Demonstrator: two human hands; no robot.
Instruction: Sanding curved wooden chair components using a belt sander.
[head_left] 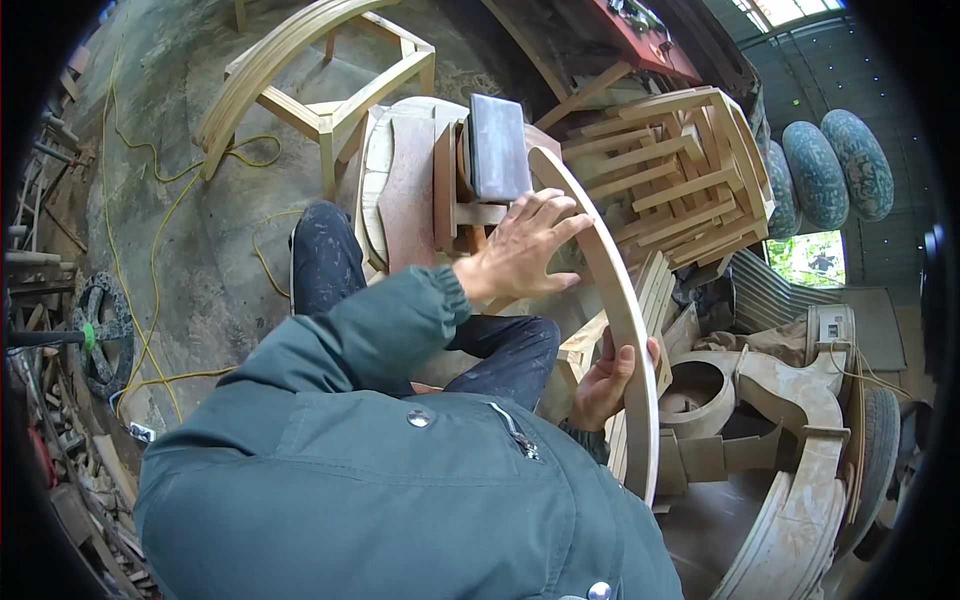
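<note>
A long, curved pale wooden strip runs from near the grey block down along my right side. My right hand is closed around its lower half, thumb on the near side and fingertips showing past the far edge. Close to the strip's upper end, my left hand is spread with its fingers apart. Its fingertips reach the strip's inner edge; whether they press on it I cannot tell. Just beyond that hand stands a grey rectangular block on a wooden support, beside upright brown boards.
A curved wooden frame with legs stands ahead on the left. Slatted wooden frames are stacked at the right, near a large dusty machine. A yellow cord crosses the floor at left, by a dark spoked wheel.
</note>
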